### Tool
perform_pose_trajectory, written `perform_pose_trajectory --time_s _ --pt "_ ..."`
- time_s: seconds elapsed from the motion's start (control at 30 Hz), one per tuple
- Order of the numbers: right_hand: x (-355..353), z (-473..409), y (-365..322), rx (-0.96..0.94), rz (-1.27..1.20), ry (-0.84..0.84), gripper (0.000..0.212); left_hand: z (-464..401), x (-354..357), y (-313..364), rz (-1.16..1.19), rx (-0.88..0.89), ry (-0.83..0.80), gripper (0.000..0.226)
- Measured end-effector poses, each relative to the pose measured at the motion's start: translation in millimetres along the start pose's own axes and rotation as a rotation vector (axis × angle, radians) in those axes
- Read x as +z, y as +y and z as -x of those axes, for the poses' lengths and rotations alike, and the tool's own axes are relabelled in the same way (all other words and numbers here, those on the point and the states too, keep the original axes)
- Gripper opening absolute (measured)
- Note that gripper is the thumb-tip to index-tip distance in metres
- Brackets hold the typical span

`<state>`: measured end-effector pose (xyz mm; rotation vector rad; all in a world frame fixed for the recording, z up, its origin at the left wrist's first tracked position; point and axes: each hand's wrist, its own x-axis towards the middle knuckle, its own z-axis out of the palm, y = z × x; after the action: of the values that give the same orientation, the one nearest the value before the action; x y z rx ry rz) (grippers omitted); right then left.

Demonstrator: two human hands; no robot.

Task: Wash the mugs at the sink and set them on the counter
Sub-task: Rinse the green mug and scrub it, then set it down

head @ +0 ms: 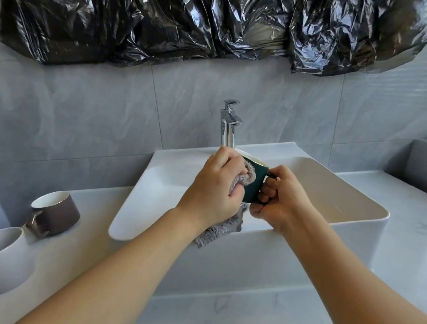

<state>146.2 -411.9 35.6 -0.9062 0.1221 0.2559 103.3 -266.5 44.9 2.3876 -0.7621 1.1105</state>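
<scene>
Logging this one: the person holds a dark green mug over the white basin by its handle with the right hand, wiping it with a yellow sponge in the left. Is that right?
One detail is off. The head view shows the left hand wiping with a fluffy grey cloth, not a yellow sponge. The rest holds: the right hand grips the handle of the dark green mug over the white basin.
</scene>
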Motion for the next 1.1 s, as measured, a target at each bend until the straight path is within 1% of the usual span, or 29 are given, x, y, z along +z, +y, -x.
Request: perform_pose_trajectory --time_s 0.1,0.23,0.27,0.3,0.4,0.43,0.47,0.5,0.57,0.67,0.77,0.87,0.93,1.0,1.03,1.07,1.1 --pt "-0.4 0.9 -1.0 0.000 -0.017 0.002 0.040 11.4 -10.7 -5.6 0.039 -0.022 -0.097 0.014" --pt "-2.6 1.4 -2.6 -0.025 -0.093 0.010 0.033 26.9 -29.5 -26.8 0.025 -0.111 -0.317 0.012" --pt "-2.7 1.6 -2.4 -0.028 -0.121 0.007 0.032 29.7 -33.3 -30.4 0.027 -0.131 -0.319 0.013" --pt "-2.5 1.3 -1.6 -0.033 -0.126 0.006 0.031 30.5 -36.7 -31.5 0.048 -0.154 -0.265 0.015" --pt "-0.9 0.8 0.9 -0.040 -0.055 0.014 0.032 12.9 -46.3 -20.4 0.206 -0.269 0.064 0.020" --pt "-0.3 1.3 0.7 -0.038 -0.038 0.009 0.032 1.5 -48.8 -14.5 0.248 -0.282 0.129 0.019" --pt "1.1 2.9 0.9 -0.032 -0.025 -0.007 0.032 -9.1 -50.3 -10.4 0.281 -0.282 0.149 0.019" --pt "1.4 5.3 0.3 -0.023 -0.019 -0.030 0.031 -19.2 -50.3 -5.2 0.311 -0.267 0.124 0.018" --pt "0.3 9.4 -1.8 -0.008 -0.017 -0.074 0.030 -29.6 -46.0 3.8 0.336 -0.241 0.022 0.017" --pt "-1.5 12.3 -4.4 -0.010 -0.031 -0.089 0.030 -22.1 -42.0 5.8 0.302 -0.258 -0.050 0.013" --pt "-2.5 11.9 -4.4 -0.024 -0.048 -0.081 0.031 -2.3 -44.5 -7.1 0.220 -0.307 -0.127 0.012" --pt "0.1 11.2 -2.7 -0.034 -0.023 -0.074 0.031 9.3 -53.6 -20.7 0.191 -0.402 -0.202 0.011" --pt "2.8 12.4 -2.1 -0.028 -0.026 -0.076 0.030 3.7 -60.8 -22.1 0.240 -0.455 -0.167 0.015" --pt "4.0 14.2 -1.7 -0.021 -0.022 -0.082 0.030 -13.2 -67.0 -15.6 0.380 -0.492 -0.060 0.018" --pt "4.1 15.0 -1.5 -0.017 -0.013 -0.086 0.031 -23.0 -68.1 -10.8 0.443 -0.494 -0.023 0.015" --pt "4.3 15.5 -1.3 -0.012 -0.001 -0.090 0.031 -32.4 -67.9 -6.4 0.486 -0.490 -0.018 0.010" --pt "4.2 15.7 -1.0 -0.009 0.013 -0.095 0.032 -40.2 -66.7 -1.9 0.500 -0.481 -0.048 0.006"
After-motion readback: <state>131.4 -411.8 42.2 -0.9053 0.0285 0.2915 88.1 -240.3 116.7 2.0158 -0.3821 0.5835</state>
